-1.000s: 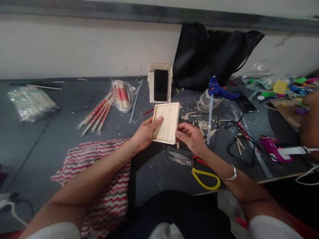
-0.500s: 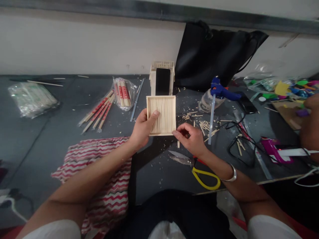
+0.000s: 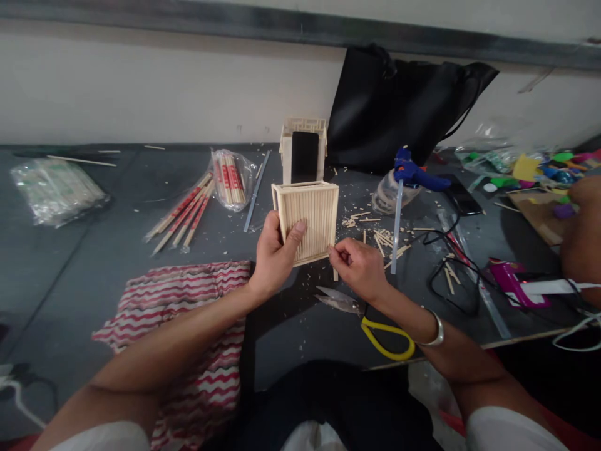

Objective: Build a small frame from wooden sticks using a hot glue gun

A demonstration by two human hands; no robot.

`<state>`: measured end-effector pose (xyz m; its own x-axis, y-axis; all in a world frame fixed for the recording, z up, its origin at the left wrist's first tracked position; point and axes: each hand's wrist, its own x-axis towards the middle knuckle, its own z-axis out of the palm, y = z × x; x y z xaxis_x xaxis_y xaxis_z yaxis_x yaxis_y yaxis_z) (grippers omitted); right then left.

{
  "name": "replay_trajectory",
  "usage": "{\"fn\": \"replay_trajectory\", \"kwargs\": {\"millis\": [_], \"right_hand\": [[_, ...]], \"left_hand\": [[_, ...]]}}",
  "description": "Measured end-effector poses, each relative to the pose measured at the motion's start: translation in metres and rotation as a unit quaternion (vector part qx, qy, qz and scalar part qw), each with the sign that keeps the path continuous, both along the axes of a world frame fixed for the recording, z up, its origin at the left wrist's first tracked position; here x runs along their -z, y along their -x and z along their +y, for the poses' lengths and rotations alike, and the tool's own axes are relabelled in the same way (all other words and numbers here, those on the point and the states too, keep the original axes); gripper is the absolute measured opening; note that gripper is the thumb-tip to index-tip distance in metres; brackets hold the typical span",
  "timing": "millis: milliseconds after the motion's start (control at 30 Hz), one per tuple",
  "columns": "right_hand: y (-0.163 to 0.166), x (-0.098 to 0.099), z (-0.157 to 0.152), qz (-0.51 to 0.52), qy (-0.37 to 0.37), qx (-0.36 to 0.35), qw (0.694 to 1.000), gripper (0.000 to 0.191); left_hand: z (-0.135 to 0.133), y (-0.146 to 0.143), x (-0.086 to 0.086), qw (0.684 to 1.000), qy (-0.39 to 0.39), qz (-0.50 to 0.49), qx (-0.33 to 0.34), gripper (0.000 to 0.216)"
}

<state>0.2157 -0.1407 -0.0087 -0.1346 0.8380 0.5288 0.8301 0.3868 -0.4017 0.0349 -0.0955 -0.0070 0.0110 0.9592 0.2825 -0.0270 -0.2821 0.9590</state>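
Note:
My left hand (image 3: 277, 254) grips a small square tray made of wooden sticks (image 3: 313, 216), thumb across its slatted face, holding it nearly upright above the dark work surface. My right hand (image 3: 357, 268) is curled, its fingertips pinched at the tray's lower right corner. Yellow-handled scissors (image 3: 370, 319) lie just below my right wrist. Behind the tray stands a stick-built holder with a black phone (image 3: 304, 156) in it.
A blue glue gun (image 3: 413, 175) and black cables (image 3: 451, 269) lie to the right, with stick offcuts scattered about. Chopstick bundles (image 3: 188, 210) and a plastic bag (image 3: 51, 191) lie left. A striped cloth (image 3: 188, 326) is near me. Another person's arm (image 3: 580, 232) shows at right.
The stick tray has been tipped from lying flat to nearly upright and drawn left. My right hand shifted from the tray's side to its lower right corner, fingers pinched.

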Motion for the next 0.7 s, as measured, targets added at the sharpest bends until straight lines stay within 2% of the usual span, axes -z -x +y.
{"fn": "replay_trajectory", "kwargs": {"millis": [333, 533, 700], "right_hand": [[0.0001, 0.0001, -0.0001, 0.0, -0.01, -0.009, 1.0, 0.03], [-0.0043, 0.0004, -0.0003, 0.048, 0.057, -0.008, 0.997, 0.04], [-0.0046, -0.0012, 0.0001, 0.067, 0.063, 0.006, 0.996, 0.037]], "left_hand": [[0.0003, 0.0009, 0.0026, 0.999, -0.027, 0.03, -0.017, 0.027], [0.0045, 0.0019, 0.0017, 0.999, -0.02, 0.018, -0.021, 0.027], [0.0076, 0.0015, 0.0033, 1.0, -0.012, -0.005, -0.017, 0.028]]}}
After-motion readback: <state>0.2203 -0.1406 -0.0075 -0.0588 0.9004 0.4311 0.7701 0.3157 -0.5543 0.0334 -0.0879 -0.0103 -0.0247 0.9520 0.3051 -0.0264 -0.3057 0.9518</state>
